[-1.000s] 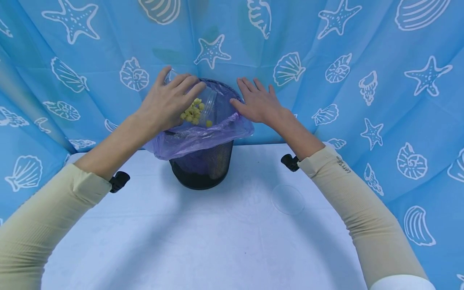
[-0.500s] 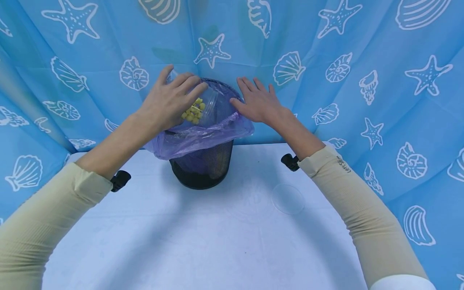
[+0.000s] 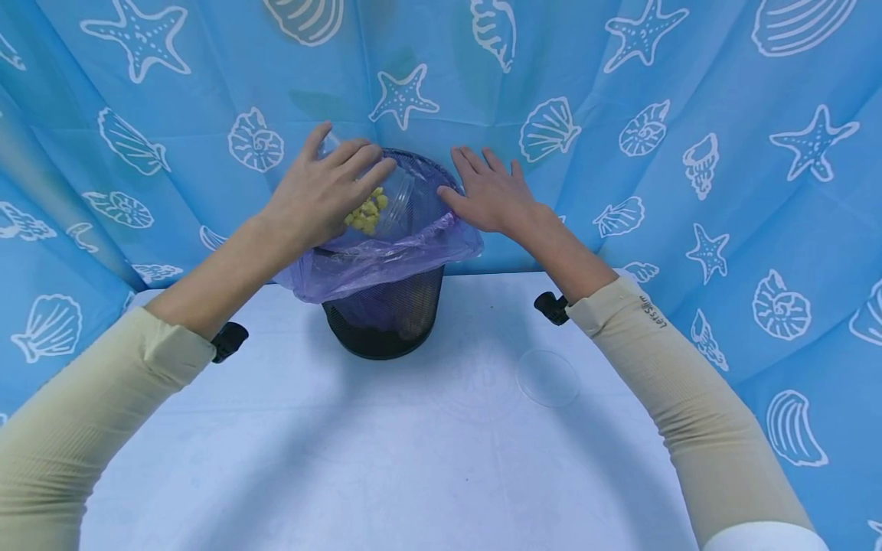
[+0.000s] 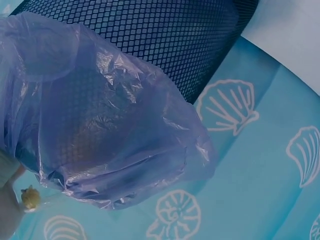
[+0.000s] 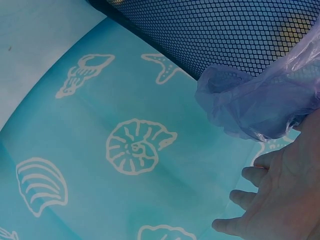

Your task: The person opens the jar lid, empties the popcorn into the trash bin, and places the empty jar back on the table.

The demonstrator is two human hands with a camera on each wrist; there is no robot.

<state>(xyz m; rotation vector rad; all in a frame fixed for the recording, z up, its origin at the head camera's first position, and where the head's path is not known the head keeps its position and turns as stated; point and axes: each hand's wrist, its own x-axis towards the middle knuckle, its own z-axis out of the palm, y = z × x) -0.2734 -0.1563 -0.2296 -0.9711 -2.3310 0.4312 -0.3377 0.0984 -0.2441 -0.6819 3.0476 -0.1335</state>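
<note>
In the head view my left hand [image 3: 318, 191] grips a clear plastic tub [image 3: 403, 200], tipped with its mouth toward the right over a black mesh bin [image 3: 386, 321]. Yellow popcorn-like pieces [image 3: 367, 213] lie inside the tub. A purple bin bag [image 3: 358, 268] lines the bin and folds out over its rim. My right hand [image 3: 492, 195] lies at the bin's right rim, fingers straight, thumb against the bag. The right wrist view shows those spread fingers [image 5: 255, 176] beside the bag. In the left wrist view the bag [image 4: 115, 120] hides most of the tub.
A round clear lid [image 3: 548, 378] lies flat on the white table [image 3: 413, 459], to the right of the bin. Behind the bin hangs a blue curtain [image 3: 441, 46] with white shells and starfish.
A loose yellow piece near the tub's mouth has dropped out of sight. The pieces in the tub have shifted a little, and my left hand has moved slightly. The right hand stays put.
</note>
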